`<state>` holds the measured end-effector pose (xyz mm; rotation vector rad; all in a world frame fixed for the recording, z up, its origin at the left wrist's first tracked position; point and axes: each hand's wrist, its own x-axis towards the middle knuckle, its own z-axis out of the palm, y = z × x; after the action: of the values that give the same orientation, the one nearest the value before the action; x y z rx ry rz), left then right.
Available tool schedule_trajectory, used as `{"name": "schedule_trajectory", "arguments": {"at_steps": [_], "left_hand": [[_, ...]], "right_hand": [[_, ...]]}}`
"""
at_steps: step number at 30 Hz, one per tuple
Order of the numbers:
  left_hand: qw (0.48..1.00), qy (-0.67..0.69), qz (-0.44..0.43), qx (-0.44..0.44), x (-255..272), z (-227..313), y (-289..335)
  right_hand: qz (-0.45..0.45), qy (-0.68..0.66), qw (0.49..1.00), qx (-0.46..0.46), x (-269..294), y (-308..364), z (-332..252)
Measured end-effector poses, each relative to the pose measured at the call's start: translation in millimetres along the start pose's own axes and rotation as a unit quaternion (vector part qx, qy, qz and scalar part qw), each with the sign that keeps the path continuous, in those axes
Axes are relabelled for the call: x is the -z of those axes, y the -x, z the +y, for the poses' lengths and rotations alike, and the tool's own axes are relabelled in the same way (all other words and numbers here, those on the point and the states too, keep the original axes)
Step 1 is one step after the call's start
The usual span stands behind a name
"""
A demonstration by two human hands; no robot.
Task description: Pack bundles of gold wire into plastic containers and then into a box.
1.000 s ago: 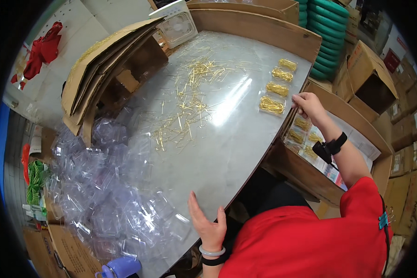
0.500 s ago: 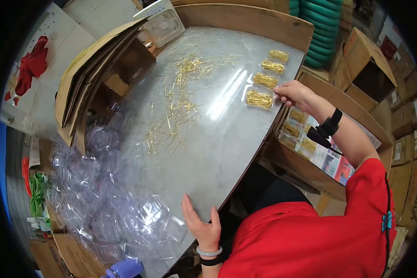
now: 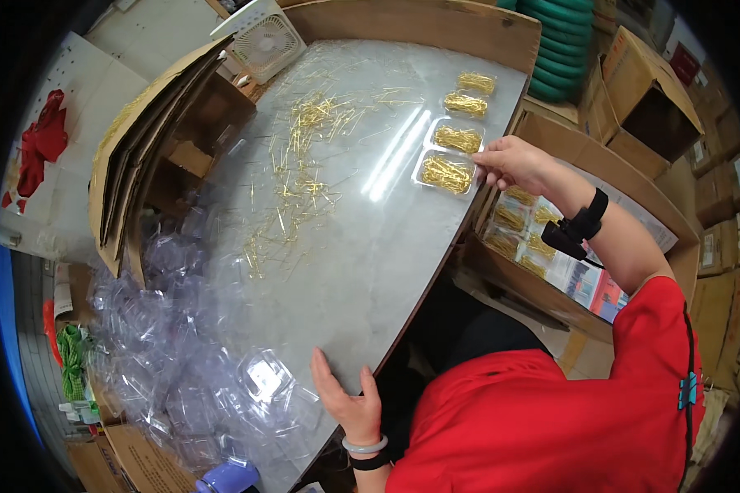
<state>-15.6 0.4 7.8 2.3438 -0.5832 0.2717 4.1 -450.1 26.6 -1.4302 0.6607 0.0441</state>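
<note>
At the table's right edge my right hand [image 3: 508, 167] is closed, thumb and fingertips pinching the edge of a clear plastic tray [image 3: 446, 174] full of thin gold-coloured metal pins. Three more such filled trays run away from it in a row, the adjoining one [image 3: 458, 139] almost touching it. Lower down, my left hand [image 3: 349, 403] lies at the table's near edge, fingers stretched and thumb apart, with nothing in it. Beside it spreads a big heap of empty clear plastic trays [image 3: 197, 361]. Loose gold pins [image 3: 304, 181] are scattered over the middle of the grey tabletop [image 3: 345, 279].
Right of the table, an open cardboard box [image 3: 584, 329] contains filled trays [image 3: 510, 218] and printed cards. Stacked cardboard [image 3: 160, 123] leans at the far left, near a white fan [image 3: 265, 45]. A wooden rim [image 3: 419, 18] bounds the far side, with a green hose [image 3: 561, 49] beyond.
The whole view has shifted slightly, moving the table leftward in it. My right hand stays at the nearest filled tray, and my left hand remains outstretched at the table edge.
</note>
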Motion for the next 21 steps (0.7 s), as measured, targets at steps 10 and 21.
{"name": "schedule_trajectory", "arguments": {"at_steps": [10, 21], "left_hand": [[0.999, -0.025, -0.02, 0.016, 0, 2, 0], [0.999, -0.029, -0.022, 0.035, -4, 2, -1]], "right_hand": [[0.011, -0.069, 0.996, 0.056, 109, 63, 55], [0.145, -0.064, 0.985, -0.069, 239, 33, 208]]}}
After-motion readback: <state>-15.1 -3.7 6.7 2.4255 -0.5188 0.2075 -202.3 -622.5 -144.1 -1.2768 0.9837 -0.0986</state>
